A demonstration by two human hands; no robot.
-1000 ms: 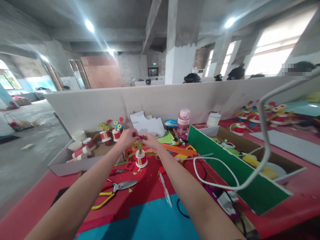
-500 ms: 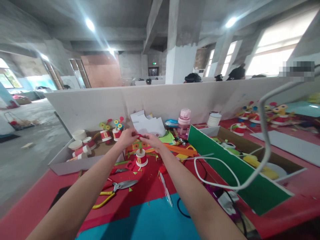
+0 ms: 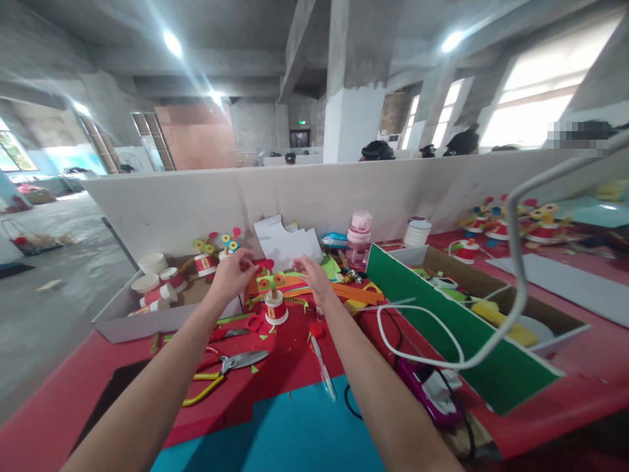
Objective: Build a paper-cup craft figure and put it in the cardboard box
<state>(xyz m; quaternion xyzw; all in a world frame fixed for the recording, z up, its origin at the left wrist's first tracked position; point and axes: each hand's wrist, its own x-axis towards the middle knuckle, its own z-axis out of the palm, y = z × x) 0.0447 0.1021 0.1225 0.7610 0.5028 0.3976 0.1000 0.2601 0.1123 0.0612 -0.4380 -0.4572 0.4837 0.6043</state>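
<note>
A red-covered table (image 3: 236, 393) spreads beneath everything, a blue sheet (image 3: 295, 432) along its near side. At the left stands a pale box (image 3: 157, 326) of paper cups. In the middle, a cup figure (image 3: 276, 308) stands upright, green-headed, with coiled arms. The left hand (image 3: 234, 272) has its fingertips bunched; whether they pinch anything cannot be told. The right hand (image 3: 314, 278) holds nothing, fingers parted. A red disc (image 3: 268, 264) tops the figure.
</note>
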